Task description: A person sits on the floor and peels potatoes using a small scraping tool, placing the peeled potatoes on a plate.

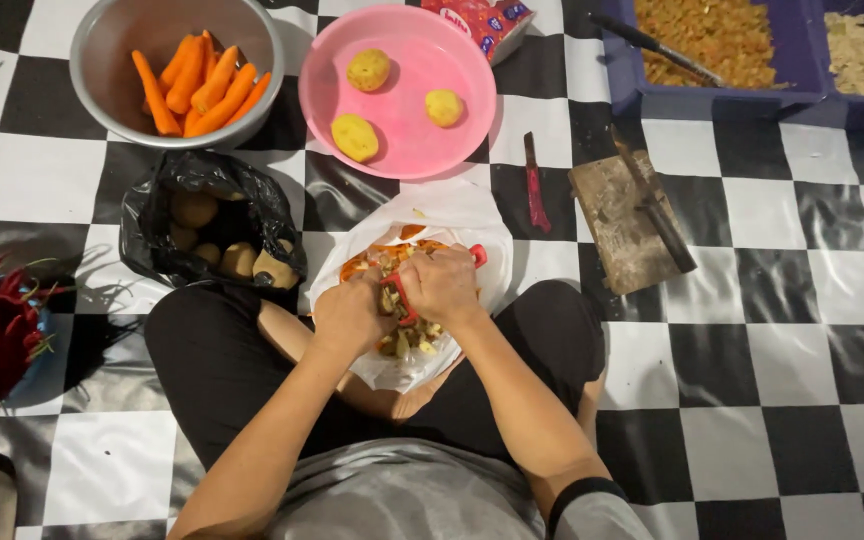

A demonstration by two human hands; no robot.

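The person sits cross-legged on a black and white checked mat [772, 230], and everything is set around the knees so it is easy to reach. In the middle of the frame, a white bag [452, 215] lies open over the lap. It has peels [407, 340] on it, so it looks like it is there to catch the scraps.

The left hand [347, 320] is curled shut around a potato [389, 298], just over the white bag. Only a small bit of the potato shows between the hands. The right hand [440, 285] is closed tight on a red peeler [400, 297], and its blade end sits against the potato. The two hands touch each other.

At the top middle, a pink bowl [452, 50] holds three peeled yellow potatoes. At the upper left, a metal bowl [102, 60] holds peeled carrots [197, 85]. A black bag [147, 215] at the left, by the knee, holds brown potatoes with skin on.

To the right of the white bag lie a red knife [534, 185] and a wood board [617, 225] with a big knife [657, 205] on it. At the top right, a blue tray [622, 60] holds chopped food.
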